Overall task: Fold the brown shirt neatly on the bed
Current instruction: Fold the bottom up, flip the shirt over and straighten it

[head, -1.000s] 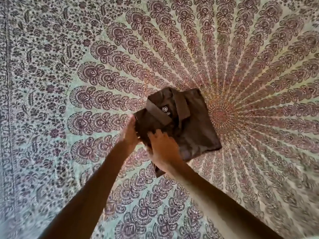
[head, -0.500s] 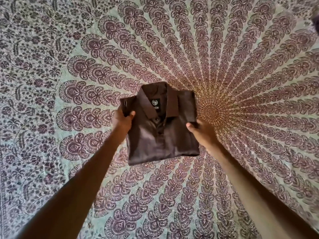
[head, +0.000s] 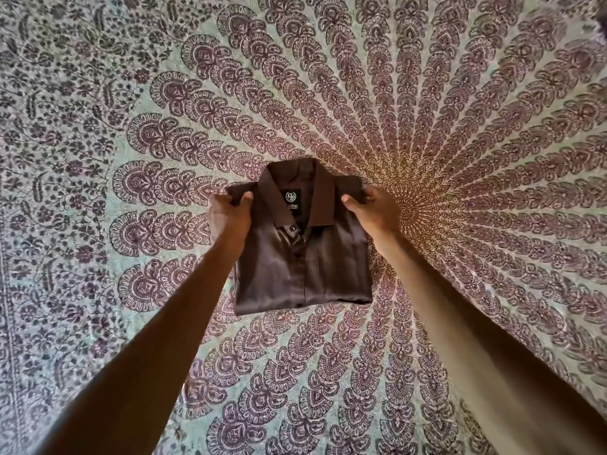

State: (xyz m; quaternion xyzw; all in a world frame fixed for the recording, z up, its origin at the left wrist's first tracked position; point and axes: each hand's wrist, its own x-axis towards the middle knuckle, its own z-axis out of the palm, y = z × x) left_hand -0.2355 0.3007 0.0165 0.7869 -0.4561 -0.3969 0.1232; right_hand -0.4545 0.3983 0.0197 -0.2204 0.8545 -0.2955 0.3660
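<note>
The brown shirt [head: 305, 261] lies folded into a compact rectangle in the middle of the bed, collar at the far end, black neck label showing, button placket down the front. My left hand [head: 230, 218] grips the shirt's left shoulder edge, thumb on top and fingers curled under the fabric. At the opposite shoulder my right hand [head: 372, 213] pinches the right edge the same way. Both arms reach in from the near side.
The bed is covered by a pale green spread [head: 460, 159] printed with a dark purple radiating mandala and a floral border on the left. A dark object [head: 602, 18] shows at the top right corner.
The shirt has been turned square, collar facing away. Both hands slid from its mid sides up to the shoulder corners and now grip there.
</note>
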